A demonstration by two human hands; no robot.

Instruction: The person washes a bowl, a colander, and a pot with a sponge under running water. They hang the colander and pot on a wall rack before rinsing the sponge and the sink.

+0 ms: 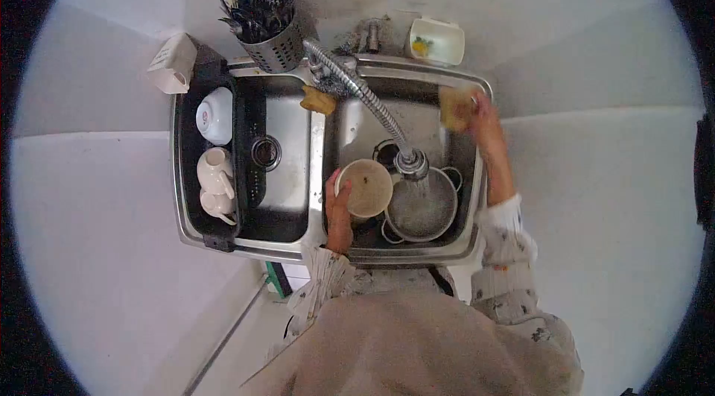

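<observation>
My left hand [338, 211] grips the rim of a cream bowl [369, 188] over the right basin, its inside facing up. At the basin's right edge my right hand [482, 119] holds a yellowish sponge [456, 108], both blurred by motion. Water runs from the faucet head [411, 163] into a two-handled pot [421, 210] standing in the right basin. The pot lies just right of the bowl and holds cloudy water.
A black rack [237, 165] on the left holds a white bowl [215, 116] and cream cups [216, 184]. Behind the sink stand a cutlery holder [278, 52] and a white tub [448, 44]. A brown sponge [318, 100] rests on the divider.
</observation>
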